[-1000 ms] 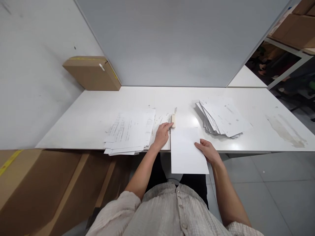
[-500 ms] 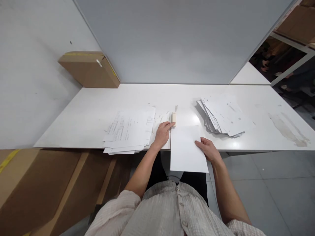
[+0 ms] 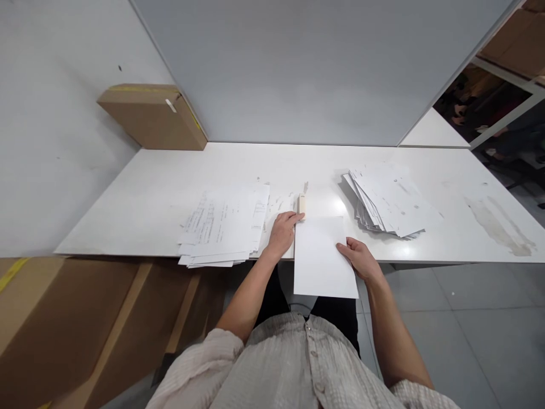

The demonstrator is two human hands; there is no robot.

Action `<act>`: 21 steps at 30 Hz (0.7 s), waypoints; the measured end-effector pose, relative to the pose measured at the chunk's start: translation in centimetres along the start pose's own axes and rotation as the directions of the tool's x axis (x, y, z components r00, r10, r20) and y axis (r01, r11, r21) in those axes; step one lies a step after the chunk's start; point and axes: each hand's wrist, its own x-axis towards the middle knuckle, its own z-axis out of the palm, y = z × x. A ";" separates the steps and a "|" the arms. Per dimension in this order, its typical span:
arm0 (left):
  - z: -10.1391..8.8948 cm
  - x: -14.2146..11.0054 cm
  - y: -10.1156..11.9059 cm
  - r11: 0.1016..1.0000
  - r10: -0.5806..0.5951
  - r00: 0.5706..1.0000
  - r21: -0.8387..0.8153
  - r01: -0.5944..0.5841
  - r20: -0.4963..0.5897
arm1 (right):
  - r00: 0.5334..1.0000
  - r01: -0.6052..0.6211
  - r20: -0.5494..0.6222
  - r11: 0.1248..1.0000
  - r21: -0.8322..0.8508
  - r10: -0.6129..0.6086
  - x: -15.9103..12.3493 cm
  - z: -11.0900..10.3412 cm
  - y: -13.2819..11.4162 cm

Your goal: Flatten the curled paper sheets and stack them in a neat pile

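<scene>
A small cream stapler (image 3: 302, 203) stands on the white table, its near end at the top left corner of a blank sheet of white paper (image 3: 321, 258). My left hand (image 3: 283, 233) is closed on the stapler's near end, with fingertips on top of it. With thumb above and fingers below, my right hand (image 3: 360, 257) pinches the paper's right edge. The paper's lower part juts out over the table's front edge. Whether several sheets lie together there I cannot tell.
A stack of printed sheets (image 3: 230, 221) lies to the left, slightly over the front edge. To the right is an uneven pile of papers (image 3: 389, 199). A cardboard box (image 3: 157, 119) sits at the back left corner, and a grey panel (image 3: 289, 74) rises behind the table.
The view has shifted very slightly. Both hands, the stapler and the paper stay almost where they were, the paper's lower end a touch further left.
</scene>
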 end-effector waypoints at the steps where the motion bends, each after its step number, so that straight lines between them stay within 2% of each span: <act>1: 0.0 0.0 0.0 1.000 0.002 1.000 0.003 -0.002 0.001 | 1.000 -0.002 -0.001 1.000 -0.002 0.002 0.0 0.0 0.0; 13: -0.1 0.0 0.1 0.999 0.025 1.000 0.025 -0.025 0.004 | 1.000 0.010 0.019 1.000 -0.015 -0.010 -0.1 0.0 -0.2; 18: -0.2 -0.1 0.2 1.000 0.014 1.000 0.019 -0.014 -0.002 | 0.994 -0.034 0.105 0.999 0.022 0.032 -1.9 -1.6 -0.8; 21: 0.1 0.1 0.1 1.000 -0.008 1.000 0.028 0.008 0.005 | 0.992 0.023 0.125 0.994 0.104 -0.036 -3.1 -1.5 -2.3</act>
